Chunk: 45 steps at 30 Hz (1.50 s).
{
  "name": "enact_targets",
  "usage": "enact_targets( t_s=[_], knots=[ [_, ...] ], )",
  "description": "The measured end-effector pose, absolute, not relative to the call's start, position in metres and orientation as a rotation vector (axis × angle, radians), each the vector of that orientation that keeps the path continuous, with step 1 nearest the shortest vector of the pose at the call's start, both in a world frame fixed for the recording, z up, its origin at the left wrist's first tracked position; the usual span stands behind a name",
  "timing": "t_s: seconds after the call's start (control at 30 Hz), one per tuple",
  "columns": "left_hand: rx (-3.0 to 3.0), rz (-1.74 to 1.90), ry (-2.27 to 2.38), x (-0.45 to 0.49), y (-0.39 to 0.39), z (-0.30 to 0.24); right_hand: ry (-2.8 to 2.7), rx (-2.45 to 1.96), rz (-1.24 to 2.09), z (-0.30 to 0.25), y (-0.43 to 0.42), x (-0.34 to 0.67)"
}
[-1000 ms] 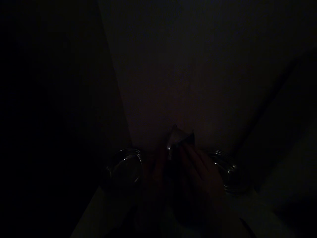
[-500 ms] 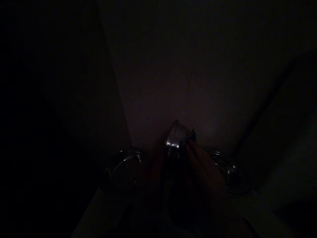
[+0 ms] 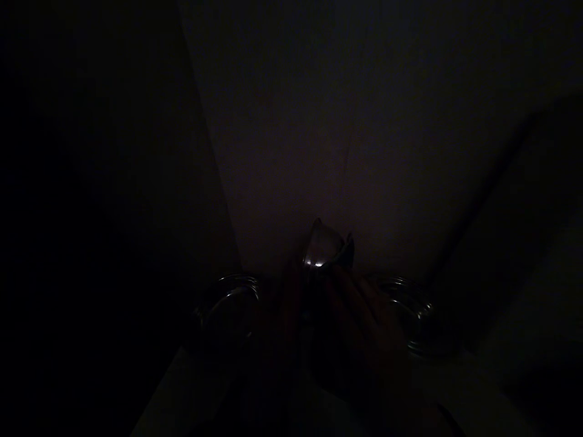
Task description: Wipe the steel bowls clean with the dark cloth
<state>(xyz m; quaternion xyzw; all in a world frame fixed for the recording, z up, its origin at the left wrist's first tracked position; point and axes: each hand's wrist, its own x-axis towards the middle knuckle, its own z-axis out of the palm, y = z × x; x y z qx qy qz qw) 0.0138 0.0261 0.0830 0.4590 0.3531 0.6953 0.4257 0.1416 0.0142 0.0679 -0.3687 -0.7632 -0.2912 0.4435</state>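
The picture is very dark. A shiny metal bowl point(image 3: 321, 246) is tipped on its side between my hands. My left hand point(image 3: 283, 309), barely visible, is at its left rim and seems to hold it; the fingers are mostly lost in shadow. Against the outside of the bowl, my right hand point(image 3: 362, 315) presses a dark, thin piece that looks like a cloth point(image 3: 347, 252). One corner of this cloth sticks up past the fingers. The lower part of the bowl is hidden by darkness and the right hand.
Round shiny metal dishes, perhaps stacked, lie at the left point(image 3: 237, 291) and at the right point(image 3: 421, 312), the right ones partly behind my right hand. A pale flat surface point(image 3: 282, 158) with a seam stretches beyond the bowl.
My right hand has slid left and slightly down across the bowl's outside with the cloth. The bowl has tilted a little leftward, and the picture has become dimmer.
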Motion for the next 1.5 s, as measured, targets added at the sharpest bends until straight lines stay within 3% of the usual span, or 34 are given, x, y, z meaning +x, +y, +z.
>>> enact_targets(
  t_s=[0.2, 0.5, 0.83, 1.5],
  knots=[
    [1.169, 1.691, 0.899, 0.020, 0.023, 0.075, -1.848, -1.006, -0.546, 0.084, 0.023, 0.162],
    [1.135, 1.721, 0.935, 0.017, 0.027, 0.080, -1.941, -0.895, -0.710, 0.071, 0.014, 0.140],
    [1.073, 1.695, 0.976, 0.019, 0.023, 0.072, -1.929, -1.015, -0.601, 0.085, 0.021, 0.154],
    [0.964, 1.588, 0.748, 0.016, 0.029, 0.094, -2.008, -0.756, -0.658, 0.066, 0.018, 0.139]
  ],
)
